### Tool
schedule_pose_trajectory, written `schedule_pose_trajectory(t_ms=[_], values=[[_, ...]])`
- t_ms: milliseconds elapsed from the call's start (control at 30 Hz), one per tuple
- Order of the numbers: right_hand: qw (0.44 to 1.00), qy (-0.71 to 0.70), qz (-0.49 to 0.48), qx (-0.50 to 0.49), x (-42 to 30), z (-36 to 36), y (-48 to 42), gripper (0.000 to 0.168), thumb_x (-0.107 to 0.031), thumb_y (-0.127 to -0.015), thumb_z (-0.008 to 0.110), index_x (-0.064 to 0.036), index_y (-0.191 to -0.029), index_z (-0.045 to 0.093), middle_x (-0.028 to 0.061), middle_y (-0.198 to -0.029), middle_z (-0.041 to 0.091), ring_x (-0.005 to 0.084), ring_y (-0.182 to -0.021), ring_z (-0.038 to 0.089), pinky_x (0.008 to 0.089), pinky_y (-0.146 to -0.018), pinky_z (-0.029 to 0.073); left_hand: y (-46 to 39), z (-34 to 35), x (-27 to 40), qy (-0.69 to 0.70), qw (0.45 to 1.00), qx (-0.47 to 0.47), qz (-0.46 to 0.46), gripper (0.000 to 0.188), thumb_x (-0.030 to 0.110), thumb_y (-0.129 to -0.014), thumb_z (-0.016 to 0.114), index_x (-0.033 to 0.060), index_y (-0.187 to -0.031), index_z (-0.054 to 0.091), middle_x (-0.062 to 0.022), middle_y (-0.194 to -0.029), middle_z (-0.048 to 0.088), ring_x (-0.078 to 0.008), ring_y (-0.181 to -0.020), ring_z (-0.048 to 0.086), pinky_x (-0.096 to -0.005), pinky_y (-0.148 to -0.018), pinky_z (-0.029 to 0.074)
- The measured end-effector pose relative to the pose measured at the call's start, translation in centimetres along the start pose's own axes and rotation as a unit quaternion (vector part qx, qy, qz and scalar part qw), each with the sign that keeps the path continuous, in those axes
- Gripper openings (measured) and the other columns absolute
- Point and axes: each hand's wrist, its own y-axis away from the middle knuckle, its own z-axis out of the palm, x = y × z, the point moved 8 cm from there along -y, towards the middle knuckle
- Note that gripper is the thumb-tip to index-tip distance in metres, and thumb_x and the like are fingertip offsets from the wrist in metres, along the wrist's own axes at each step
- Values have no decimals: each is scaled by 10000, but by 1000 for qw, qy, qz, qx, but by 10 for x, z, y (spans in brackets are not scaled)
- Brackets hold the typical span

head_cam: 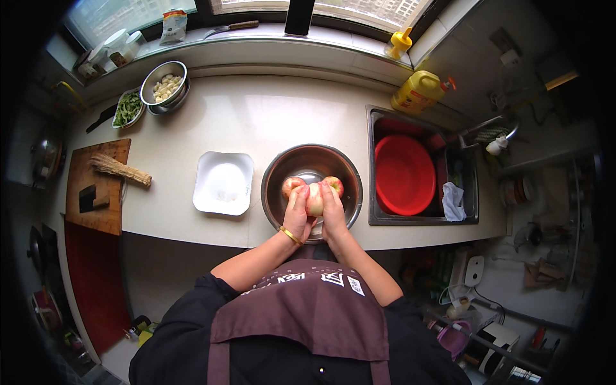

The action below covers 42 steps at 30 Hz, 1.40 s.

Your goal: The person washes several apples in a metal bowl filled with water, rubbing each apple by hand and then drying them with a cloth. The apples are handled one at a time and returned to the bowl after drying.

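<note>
Both my left hand (297, 214) and my right hand (333, 211) hold one pale red-and-yellow apple (314, 200) between them, over a steel basin (273, 168). Inside the basin lie two more apples, one beyond my left fingers (292, 186) and one beyond my right (334, 186). A gold bracelet (290, 236) circles my left wrist. To the left of the basin stands a white square dish (224, 185) with small pale bits near its front. My palms partly hide the held apple and the near part of the basin.
At right, a sink (375, 219) holds a red plastic basin (405, 175) and a white cloth (453, 202). At left are a wooden cutting board (79, 168) with a cleaver (91, 199) and straw brush (120, 169), leafy greens (128, 109) and a bowl of garlic cloves (167, 88).
</note>
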Motion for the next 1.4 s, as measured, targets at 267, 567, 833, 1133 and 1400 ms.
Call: schedule_pose_trajectory(t_ms=[267, 567, 833, 1133, 1400], values=[[968, 182, -166, 57, -4, -21, -12, 279, -228, -904, 506, 21, -981, 605, 128, -922, 635, 193, -873, 595, 305, -812, 455, -10, -4, 10, -306, 951, -40, 26, 370, 361, -940, 454, 84, -1183, 489, -56, -1077, 558, -145, -955, 563, -268, -791, 484], [947, 264, -185, -6, -18, -4, -1, 282, -145, -947, 378, 46, -951, 586, 133, -902, 636, 189, -874, 600, 300, -811, 465, 16, 16, 15, -227, 928, -25, -295, 320, 338, -895, 519, 173, -1170, 509, -35, -1052, 588, -162, -932, 598, -399, -726, 524], [984, 110, -90, -112, -15, -3, -8, 245, -162, -949, 431, 22, -1076, 532, 127, -1035, 582, 177, -973, 560, 294, -886, 434, 19, 26, 16, -137, 970, -121, -161, 493, 289, -857, 500, 108, -1299, 374, -93, -1235, 471, -248, -1124, 506, -462, -843, 498], [943, 269, -193, -40, -38, 4, 12, 313, -254, -880, 569, -2, -1065, 580, 119, -987, 606, 196, -937, 576, 291, -852, 441, 22, 23, 4, -3, 987, -64, -147, 481, 315, -850, 469, 72, -1260, 402, -110, -1235, 476, -234, -1133, 503, -397, -939, 437], [984, 117, -24, -136, -25, 18, -1, 285, -210, -918, 512, -6, -1117, 530, 104, -1068, 564, 154, -989, 544, 280, -863, 444, 10, 2, 8, -74, 994, 4, -81, 436, 397, -895, 359, 98, -1196, 455, -79, -1091, 550, -191, -967, 576, -323, -755, 510]])
